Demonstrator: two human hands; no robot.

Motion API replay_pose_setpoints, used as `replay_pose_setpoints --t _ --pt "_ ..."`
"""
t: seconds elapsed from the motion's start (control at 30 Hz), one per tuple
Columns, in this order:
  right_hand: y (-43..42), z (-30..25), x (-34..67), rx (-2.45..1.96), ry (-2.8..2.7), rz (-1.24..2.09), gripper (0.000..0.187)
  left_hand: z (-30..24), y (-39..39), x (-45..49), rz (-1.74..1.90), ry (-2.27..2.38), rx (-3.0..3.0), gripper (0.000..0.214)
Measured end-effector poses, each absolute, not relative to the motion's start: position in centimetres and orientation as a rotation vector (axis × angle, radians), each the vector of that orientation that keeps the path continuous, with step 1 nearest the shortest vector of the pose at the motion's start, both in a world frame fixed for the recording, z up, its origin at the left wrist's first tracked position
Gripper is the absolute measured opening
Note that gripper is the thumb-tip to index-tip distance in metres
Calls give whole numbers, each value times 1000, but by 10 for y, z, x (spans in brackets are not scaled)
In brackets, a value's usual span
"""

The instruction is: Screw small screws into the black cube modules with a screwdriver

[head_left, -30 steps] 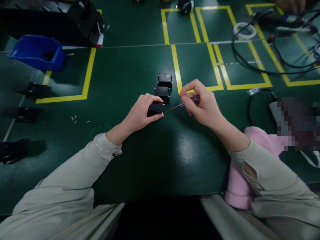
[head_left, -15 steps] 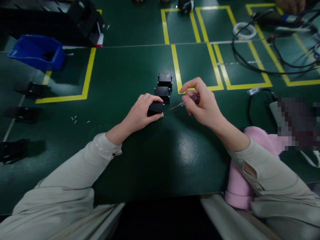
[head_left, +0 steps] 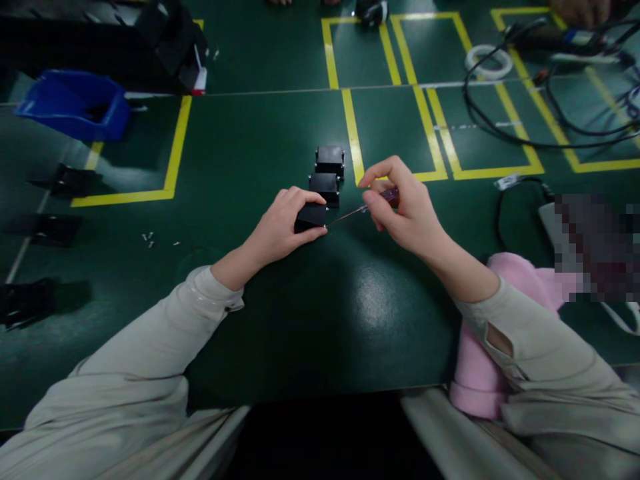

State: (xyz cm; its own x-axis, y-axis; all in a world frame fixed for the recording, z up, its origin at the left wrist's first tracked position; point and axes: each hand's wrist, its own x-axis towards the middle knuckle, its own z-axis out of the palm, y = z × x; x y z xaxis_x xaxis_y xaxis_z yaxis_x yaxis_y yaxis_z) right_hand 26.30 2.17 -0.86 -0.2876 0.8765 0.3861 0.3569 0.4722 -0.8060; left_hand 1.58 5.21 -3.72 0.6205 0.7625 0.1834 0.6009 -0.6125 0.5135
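Note:
My left hand (head_left: pixel 283 223) is closed around a small black box (head_left: pixel 311 217) on the green table, its thumb along the near side and fingers over the far side. Between the fingers of my right hand (head_left: pixel 400 207) is a screwdriver (head_left: pixel 389 195) with a purplish, see-through handle. Its thin shaft points left, and the tip meets a screw at the box's near right corner. Just beyond stand two similar black boxes, a nearer one (head_left: pixel 325 187) and a farther one (head_left: pixel 330 159), with small shiny screws at their corners.
Several loose screws (head_left: pixel 149 239) lie left of my hands. A blue bin (head_left: pixel 75 107) and black parts (head_left: pixel 55 230) are at the left. Pink cloth (head_left: pixel 480 373) lies by my right forearm. Cables (head_left: pixel 500 127) and a white tape roll (head_left: pixel 489 62) are at right; another person's hand (head_left: pixel 583 12) is beyond.

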Motion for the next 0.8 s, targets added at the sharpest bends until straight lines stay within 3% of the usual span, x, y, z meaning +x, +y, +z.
replay_pose_setpoints --t 0.8 --pt "23 -11 264 -1010 -1863 745 11 -37 52 16 548 1073 2439 42"
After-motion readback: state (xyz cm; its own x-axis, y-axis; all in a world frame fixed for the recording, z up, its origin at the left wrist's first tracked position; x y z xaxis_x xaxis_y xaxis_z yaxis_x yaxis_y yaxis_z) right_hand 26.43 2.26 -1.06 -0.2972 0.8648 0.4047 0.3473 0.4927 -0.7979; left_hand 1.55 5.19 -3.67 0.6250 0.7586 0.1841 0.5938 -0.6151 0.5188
